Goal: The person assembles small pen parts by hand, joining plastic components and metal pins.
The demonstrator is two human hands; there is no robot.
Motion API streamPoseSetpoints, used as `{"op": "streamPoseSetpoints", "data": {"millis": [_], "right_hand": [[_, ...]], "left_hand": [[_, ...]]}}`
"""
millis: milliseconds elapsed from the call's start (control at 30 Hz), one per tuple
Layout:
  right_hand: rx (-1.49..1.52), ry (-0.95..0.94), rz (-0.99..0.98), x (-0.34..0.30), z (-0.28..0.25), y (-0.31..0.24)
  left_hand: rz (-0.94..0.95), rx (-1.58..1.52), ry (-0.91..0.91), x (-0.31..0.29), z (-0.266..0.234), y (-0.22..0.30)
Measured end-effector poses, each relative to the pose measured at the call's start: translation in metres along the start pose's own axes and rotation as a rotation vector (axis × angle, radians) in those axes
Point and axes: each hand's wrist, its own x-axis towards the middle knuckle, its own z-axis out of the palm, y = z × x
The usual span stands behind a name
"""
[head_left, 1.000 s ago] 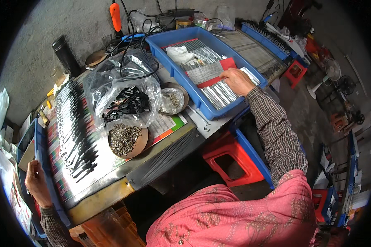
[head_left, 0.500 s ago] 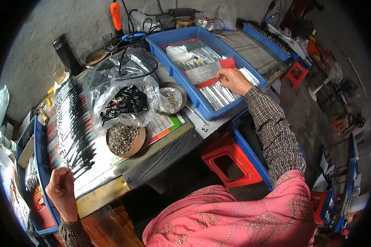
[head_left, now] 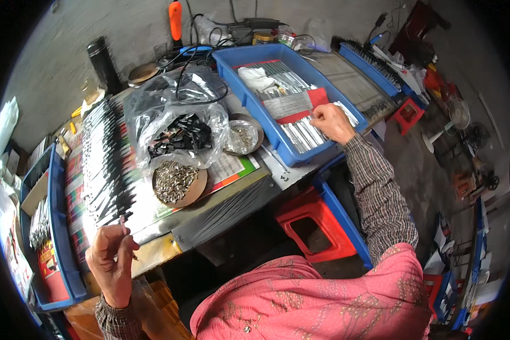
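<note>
My left hand [head_left: 112, 262] is raised at the table's front left edge, its thumb and fingers pinched together. A small thin piece shows at the fingertips, too small to name. Just beyond it lies a long row of slim silver pieces with black ends [head_left: 103, 164]. My right hand [head_left: 333, 123] reaches into a blue tray [head_left: 254, 107], fingers bent and closed over silver metal strips [head_left: 301, 135]; whether a strip is between them is hidden. Beside the fingers, a red card with a grey printed label [head_left: 288, 104] lies across the strips.
A round dish of small metal parts [head_left: 178, 182] stands near the front edge, beside a plastic bag of black pieces [head_left: 181, 136]. Another dish [head_left: 255, 127] holds bagged small parts. A blue bin [head_left: 59, 221] stands at the left, a red stool [head_left: 317, 226] below the table.
My left hand has moved right and turned, its fingers still pinched. My right hand has shifted slightly toward the tray's near side. The whole view has shifted a little.
</note>
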Motion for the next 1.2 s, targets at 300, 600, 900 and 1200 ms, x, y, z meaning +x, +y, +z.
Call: {"op": "streamPoseSetpoints", "data": {"millis": [300, 600, 900, 1200], "right_hand": [[0.44, 0.195, -0.225, -0.08, -0.013, -0.113], [1.107, -0.454, -0.345, -0.127, 0.043, -0.187], [1.3, -0.53, -0.372, -0.149, 0.07, -0.228], [1.166, -0.338, -0.43, -0.163, 0.078, -0.241]], "left_hand": [[-0.007, -0.171, -0.112, -0.016, 0.027, 0.009], [-0.141, -0.518, -0.204, -0.044, 0.048, -0.002], [-0.258, -0.742, -0.231, -0.058, 0.059, -0.01], [-0.26, -0.903, -0.178, -0.065, 0.069, -0.02]]}}
